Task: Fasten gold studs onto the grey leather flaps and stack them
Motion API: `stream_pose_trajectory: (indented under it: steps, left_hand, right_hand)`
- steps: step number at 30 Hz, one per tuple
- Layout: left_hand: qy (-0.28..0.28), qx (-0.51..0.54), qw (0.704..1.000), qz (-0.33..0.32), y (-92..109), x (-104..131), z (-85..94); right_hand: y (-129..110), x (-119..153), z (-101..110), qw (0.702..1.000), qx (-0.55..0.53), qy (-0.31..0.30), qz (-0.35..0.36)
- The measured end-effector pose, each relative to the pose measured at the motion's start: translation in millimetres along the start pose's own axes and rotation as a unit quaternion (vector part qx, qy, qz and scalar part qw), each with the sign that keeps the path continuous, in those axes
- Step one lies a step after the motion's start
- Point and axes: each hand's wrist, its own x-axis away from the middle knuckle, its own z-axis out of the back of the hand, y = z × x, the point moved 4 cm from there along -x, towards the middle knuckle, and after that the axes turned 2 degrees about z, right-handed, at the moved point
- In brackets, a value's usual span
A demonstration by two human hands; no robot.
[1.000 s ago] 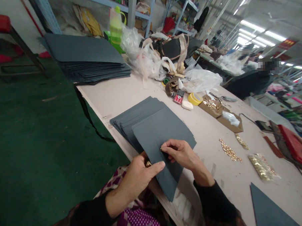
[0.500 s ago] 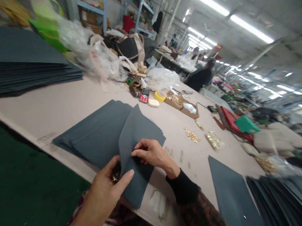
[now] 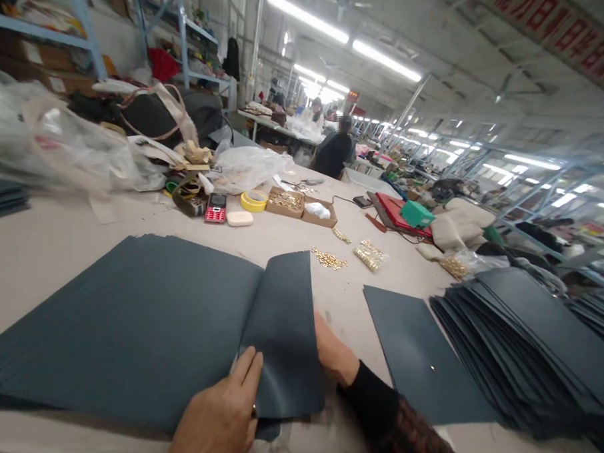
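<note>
A thin dark blue-grey sheet [image 3: 287, 334] bends upward at the right end of a stack of like sheets [image 3: 136, 327]. My left hand [image 3: 220, 417] is closed at the foot of this bend, its fingers together on the sheet and its thumb hidden. Something small and shiny shows beside those fingers; I cannot tell what it is. Behind the raised sheet's right edge is my right hand [image 3: 332, 349], its fingers out of sight. Another sheet [image 3: 412, 348] with a small metal stud [image 3: 432, 368] lies farther right.
Fanned dark sheets [image 3: 517, 337] lie at the right. Gold-coloured metal pieces [image 3: 328, 259] and a bag of them [image 3: 370, 255] are beyond my hands. Farther back are small cardboard boxes [image 3: 304, 214], yellow tape [image 3: 254, 200], a red phone [image 3: 216, 208] and plastic bags [image 3: 249, 167].
The view has turned to the right. My right hand has gone from pinching at the lifted sheet to behind it. My left fingers now lie over the bend.
</note>
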Motion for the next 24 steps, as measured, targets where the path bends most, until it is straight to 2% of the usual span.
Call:
stream_pose_trajectory:
  steps: [3, 6, 9, 12, 17, 20, 24]
  left_hand:
    - [0.037, -0.010, 0.999, -0.017, 1, -1, -11.2]
    - [0.071, -0.022, 0.997, -0.027, -2, 2, -17.1]
    - [0.075, -0.034, 0.996, -0.036, -5, 4, -19.0]
    - [0.071, -0.031, 0.996, -0.046, -7, 6, -19.7]
    - [0.073, -0.032, 0.996, -0.044, -8, 7, -22.3]
    - [0.078, -0.039, 0.995, -0.054, -7, 5, -22.2]
    - [0.077, -0.018, 0.996, -0.042, -5, 2, -15.1]
  right_hand:
    - [36, -7, 46, 0.988, 0.123, 0.072, -0.064]
    - [76, -17, 98, 0.954, 0.218, 0.147, -0.144]
    - [103, -29, 129, 0.927, 0.286, 0.159, -0.185]
    - [116, -42, 135, 0.914, 0.332, 0.131, -0.191]
    - [119, -57, 126, 0.906, 0.370, 0.097, -0.183]
    - [117, -63, 125, 0.905, 0.367, 0.109, -0.186]
    - [110, -63, 136, 0.912, 0.326, 0.158, -0.191]
